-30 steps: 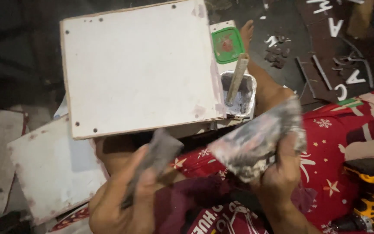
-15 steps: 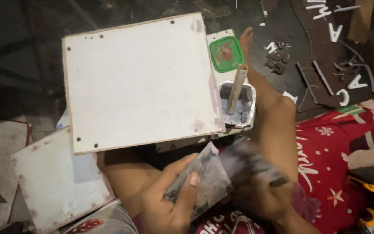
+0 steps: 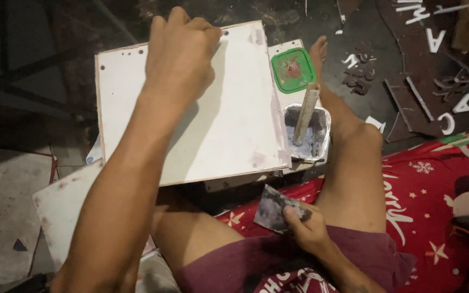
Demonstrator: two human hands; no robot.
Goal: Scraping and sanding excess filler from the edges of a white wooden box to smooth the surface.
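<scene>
Head view: left hand on white board, right hand holding a grey smeared scraper.

The left arm extends forward; the left hand [image 3: 183, 57] lies knuckles-up with fingers curled on the far edge of the white board [image 3: 229, 130], apparently gripping it, though the fingertips are hidden. The right hand [image 3: 306, 230] rests near the lap, fingers pinched shut on the scraper [image 3: 272, 209]. Just beside the board stand an open tub [image 3: 321, 142] of grey paste with a stick [image 3: 305, 113] and a green lid [image 3: 293, 69].
</scene>
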